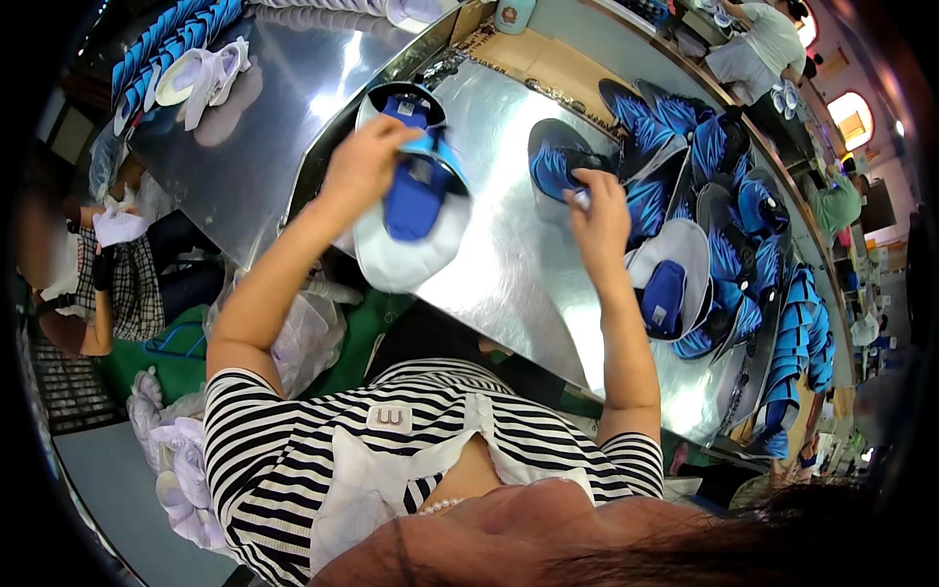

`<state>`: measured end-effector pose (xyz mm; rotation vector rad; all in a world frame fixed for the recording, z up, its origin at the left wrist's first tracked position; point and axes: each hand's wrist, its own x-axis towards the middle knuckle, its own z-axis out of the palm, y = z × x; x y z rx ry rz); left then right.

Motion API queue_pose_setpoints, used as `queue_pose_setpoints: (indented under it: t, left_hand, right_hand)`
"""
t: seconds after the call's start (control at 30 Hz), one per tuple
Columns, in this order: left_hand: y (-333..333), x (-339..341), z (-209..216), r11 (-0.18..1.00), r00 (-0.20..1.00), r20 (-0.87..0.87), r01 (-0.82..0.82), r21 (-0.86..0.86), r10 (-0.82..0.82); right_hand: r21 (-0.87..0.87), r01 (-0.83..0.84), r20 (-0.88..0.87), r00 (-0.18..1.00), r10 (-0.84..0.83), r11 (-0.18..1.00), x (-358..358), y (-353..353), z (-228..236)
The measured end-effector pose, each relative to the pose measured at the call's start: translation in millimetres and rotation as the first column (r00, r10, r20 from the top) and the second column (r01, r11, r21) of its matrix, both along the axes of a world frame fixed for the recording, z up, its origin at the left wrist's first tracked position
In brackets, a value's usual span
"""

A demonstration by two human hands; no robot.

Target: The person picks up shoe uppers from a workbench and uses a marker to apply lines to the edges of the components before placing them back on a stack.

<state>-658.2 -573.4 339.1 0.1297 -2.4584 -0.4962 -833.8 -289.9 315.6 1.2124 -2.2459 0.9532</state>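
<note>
My left hand (370,161) is closed on the edge of a shoe upper (416,249) with a pale grey lining and a blue tongue, raised over the metal table. Just beyond it, and partly under my fingers, is another blue upper (403,106) with a small label; motion blurs this area. My right hand (599,220) has its fingers curled together at the edge of a dark upper (559,161) with blue streaks. A small whitish thing (584,199) shows at those fingertips, too small to name.
A pile of blue-and-black uppers (719,230) lies to the right, with a nested row (802,338) beyond. White uppers (201,83) rest on the left table (259,117). Plastic bags (308,338) hang below it. A co-worker (108,264) sits at left; others work at far right.
</note>
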Motion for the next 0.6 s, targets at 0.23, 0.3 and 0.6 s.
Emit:
queue_pose_setpoints:
  t: [0.23,0.3,0.6]
  left_hand:
    - [-110,-113,-59,0.953,0.982,0.062,-0.155,-0.261,0.176]
    - [-105,-131,-55,0.948,0.983,0.051,-0.157,-0.275,0.178]
    - [98,-12,-34,0.752,0.76,0.085,0.609,0.252,-0.644]
  right_hand:
    - [0.294,0.144,-0.193,0.977,-0.089,0.945,-50,20,-26]
    - [0.321,0.07,-0.14,0.99,-0.025,0.945,-13,29,-32]
    - [0.066,-0.156,0.121,0.982,0.148,0.986,139,74,-61]
